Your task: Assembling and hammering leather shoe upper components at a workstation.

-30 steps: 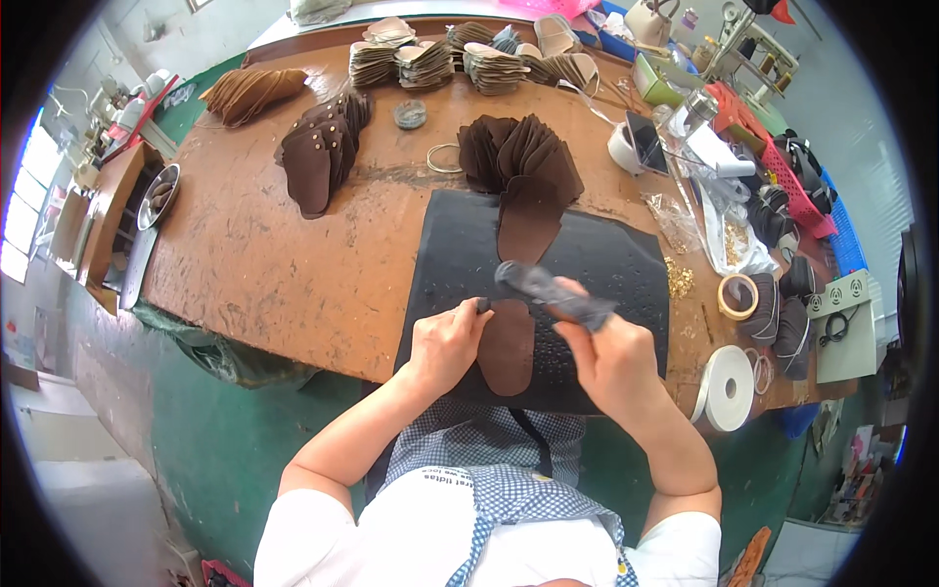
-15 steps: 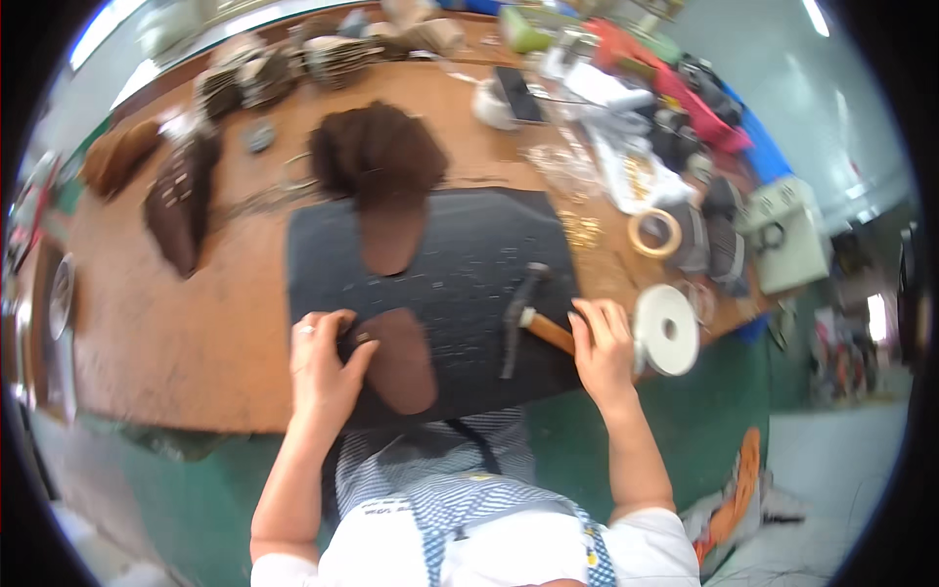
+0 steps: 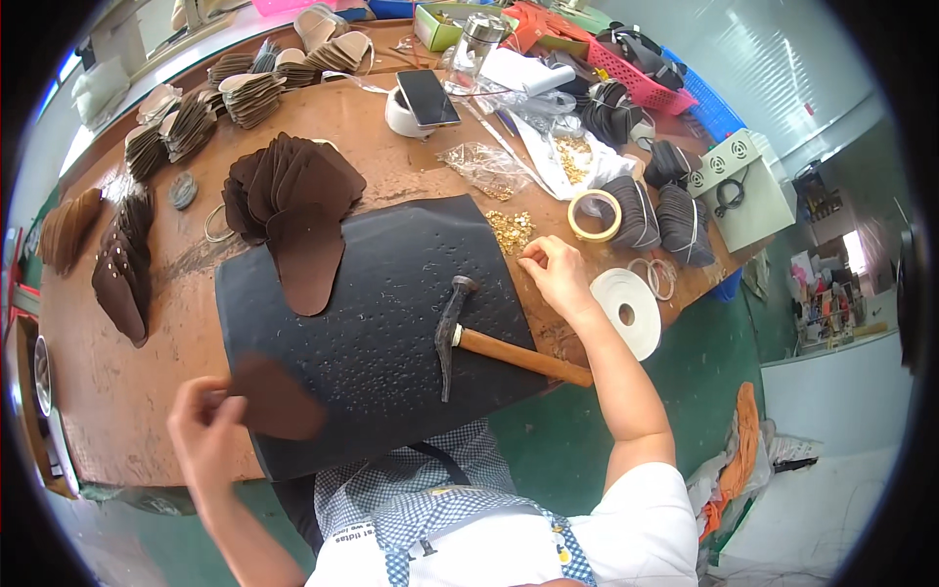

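Note:
My left hand (image 3: 201,426), blurred by motion, is closed at the edge of a dark brown insole-shaped piece (image 3: 281,401). The piece is smeared too and lies over the near left corner of a pitted black mat (image 3: 391,293). My right hand (image 3: 558,272) has its thumb and fingertips pinched together beside a small heap of gold metal bits (image 3: 510,231); whatever is in the pinch is too small to make out. Between the hands a hammer (image 3: 509,357) with a wooden handle rests on the mat. Fanned brown insole pieces (image 3: 293,196) overlap the mat's far left edge.
White tape (image 3: 641,328) and a yellowish tape roll (image 3: 594,215) sit on the right. Tied dark bundles (image 3: 631,210) and a grey box (image 3: 743,186) stand beyond. Stacked insole pieces (image 3: 254,96) line the back. A phone (image 3: 427,98) leans on a white roll.
My right hand has gone from beside the hammer handle to the gold bits. My left hand has shifted left with the brown piece. The whole view has also turned.

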Demonstrator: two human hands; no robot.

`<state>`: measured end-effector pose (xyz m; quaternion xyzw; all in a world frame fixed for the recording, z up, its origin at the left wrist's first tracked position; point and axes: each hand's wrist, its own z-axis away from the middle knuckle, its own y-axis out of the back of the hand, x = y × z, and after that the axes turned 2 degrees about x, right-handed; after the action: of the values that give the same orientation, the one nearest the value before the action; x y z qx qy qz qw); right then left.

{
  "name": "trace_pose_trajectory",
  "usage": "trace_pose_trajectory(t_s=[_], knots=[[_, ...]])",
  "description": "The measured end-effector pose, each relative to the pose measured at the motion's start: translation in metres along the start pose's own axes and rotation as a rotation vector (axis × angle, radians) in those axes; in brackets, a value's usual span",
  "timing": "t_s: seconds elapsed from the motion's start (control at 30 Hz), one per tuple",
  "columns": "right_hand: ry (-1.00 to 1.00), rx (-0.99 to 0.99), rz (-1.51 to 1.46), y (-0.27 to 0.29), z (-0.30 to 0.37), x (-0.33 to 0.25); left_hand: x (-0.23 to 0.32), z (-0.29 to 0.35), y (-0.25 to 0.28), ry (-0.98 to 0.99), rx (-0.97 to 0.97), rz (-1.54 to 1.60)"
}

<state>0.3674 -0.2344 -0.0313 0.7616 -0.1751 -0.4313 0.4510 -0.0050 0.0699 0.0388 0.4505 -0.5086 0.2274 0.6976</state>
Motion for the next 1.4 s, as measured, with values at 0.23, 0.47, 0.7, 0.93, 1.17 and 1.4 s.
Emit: trace_pose_trajectory(t_s=[0.23,0.47,0.7,0.93,1.17,1.4], knots=[[-0.057,0.0,-0.059,-0.004,-0.011,-0.011,-0.114,-0.079,0.163,-0.225,0.331,-0.855],[-0.104,-0.046,-0.017,0.001,-0.009,-0.007,0.02,-0.099,-0.055,-0.69,0.184,-0.547],[-0.183,0.024,-0.247,0.023,0.016,-0.012,0.012,-0.135,-0.141,-0.692,0.193,-0.691],[-0.191,0.067,-0.797,0.019,0.042,-0.077,0.035,-0.096,-0.111,-0.698,0.182,-0.381],[-0.12,-0.2,-1.163,0.008,0.077,-0.189,0.037,0.003,-0.045,-0.046,-0.308,0.197],[-0.044,-0.371,-1.075,-0.047,0.112,-0.227,-0.012,0.042,-0.039,0.22,-0.279,0.497]])
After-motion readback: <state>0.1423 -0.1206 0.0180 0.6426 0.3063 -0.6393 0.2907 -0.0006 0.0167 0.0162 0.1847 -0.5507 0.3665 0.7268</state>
